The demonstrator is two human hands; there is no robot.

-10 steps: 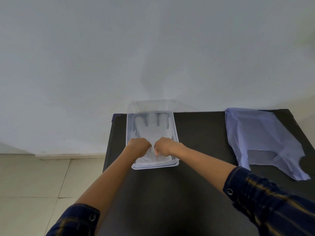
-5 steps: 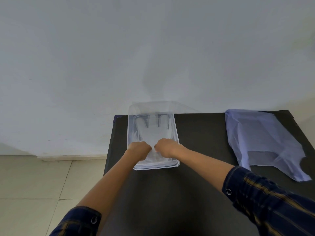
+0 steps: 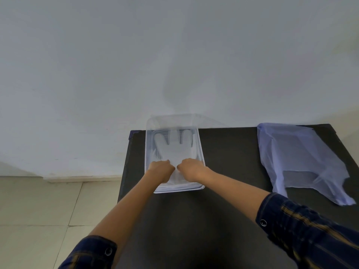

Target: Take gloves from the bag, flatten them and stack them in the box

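translucent glove (image 3: 172, 146) flat, fingers spread, in box (image 3: 201, 152)

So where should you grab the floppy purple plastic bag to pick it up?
Probably at a near handle loop of the thin purple plastic bag, coming from the person's side with the right hand. It lies flat on the black table, and the loops point toward the person.

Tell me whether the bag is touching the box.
Apart. The head view shows the bag lying to the right of the box, with a wide strip of bare black table between them.
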